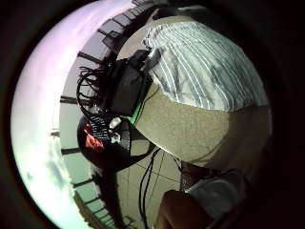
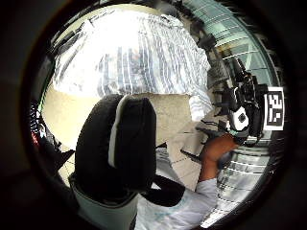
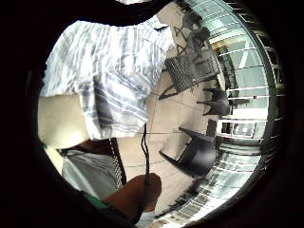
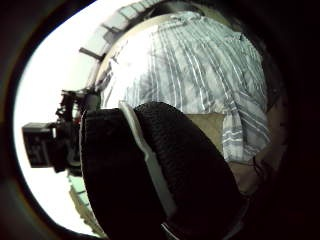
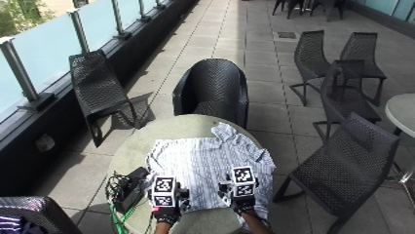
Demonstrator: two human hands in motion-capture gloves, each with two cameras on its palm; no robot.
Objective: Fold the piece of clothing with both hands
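Outside view: a white shirt with thin blue stripes (image 5: 207,168) lies spread flat on a round table (image 5: 133,146) in the lower middle of the frame, collar toward the far black chair (image 5: 213,90). The left hand (image 5: 164,201) and right hand (image 5: 242,196) sit at the near hem, side by side. Whether the fingers have closed on the cloth, I cannot tell; the gloves' backs hide them.
Left little-finger view: the shirt fills the upper right, bare table below it, and a black box with cables (image 1: 125,86) sits just beside the shirt's edge.
Left thumb view: a gloved thumb (image 2: 120,143) stands over bare table, apart from the hem; nothing is pinched here.
Right little-finger view: a sleeve hangs over the table's edge at left centre.
Right thumb view: the thumb covers the lower centre, shirt beyond it.
Risk: the hanging sleeve may drag the fold crooked or pull the shirt off; cloth swept leftward could snag the cables.
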